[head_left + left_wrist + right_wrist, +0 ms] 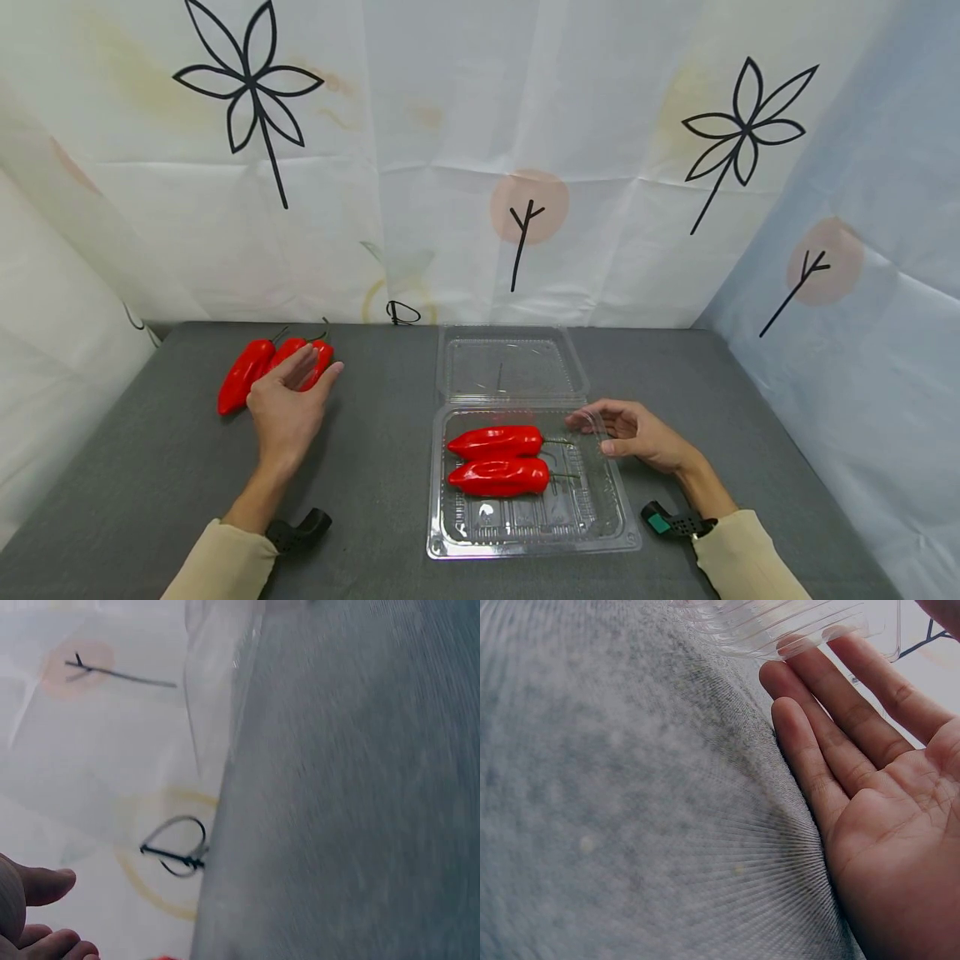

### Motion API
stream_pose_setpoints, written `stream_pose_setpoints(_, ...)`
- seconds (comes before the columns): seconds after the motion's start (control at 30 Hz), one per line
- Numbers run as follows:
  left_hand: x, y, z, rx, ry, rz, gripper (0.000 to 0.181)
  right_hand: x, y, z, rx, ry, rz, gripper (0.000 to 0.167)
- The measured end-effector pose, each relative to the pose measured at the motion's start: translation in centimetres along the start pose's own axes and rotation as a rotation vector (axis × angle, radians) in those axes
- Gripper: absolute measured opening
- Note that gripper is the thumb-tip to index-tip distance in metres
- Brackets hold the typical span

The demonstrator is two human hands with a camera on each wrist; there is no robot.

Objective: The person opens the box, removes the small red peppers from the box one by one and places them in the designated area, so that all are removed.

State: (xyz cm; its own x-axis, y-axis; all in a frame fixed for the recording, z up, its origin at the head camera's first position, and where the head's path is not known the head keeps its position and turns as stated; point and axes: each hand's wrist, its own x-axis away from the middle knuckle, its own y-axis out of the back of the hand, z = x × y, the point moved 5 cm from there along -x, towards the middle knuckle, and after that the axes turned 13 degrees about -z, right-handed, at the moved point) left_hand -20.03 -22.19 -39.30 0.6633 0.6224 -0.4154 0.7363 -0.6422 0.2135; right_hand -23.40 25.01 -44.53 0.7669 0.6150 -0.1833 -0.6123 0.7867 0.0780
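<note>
At the back left, several red chili peppers (242, 383) lie side by side, their dark stems toward the wall. My left hand (288, 412) hovers over them with relaxed fingers and thumb apart, covering part of them; no grip is seen. In the left wrist view, the left hand (13, 904) shows only at the lower left corner. A clear plastic clamshell box (465, 537) lies spread, with two red chili peppers (498, 477) inside, stems to the right. My right hand (641, 435) is at its right edge. Nearly straight fingers of the right hand (900, 802) touch the ribbed box wall (780, 626).
The box's clear lid (510, 367) lies folded back toward the wall. A grey cloth (375, 467) covers the table. White printed curtains (450, 167) rise behind and on both sides.
</note>
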Motion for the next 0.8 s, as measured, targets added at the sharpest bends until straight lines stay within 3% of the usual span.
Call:
stream_pose_setpoints(0.3,2.3,-1.5,-2.6,0.120,-0.044,0.139,0.048,0.1,0.1,0.0,0.002,0.004,0.000,0.044)
stream_pose_setpoints(0.8,8.8,-4.4,-6.0,0.209,-0.187,0.446,0.048,0.0,-0.1,0.0,0.006,0.006,0.000,0.045)
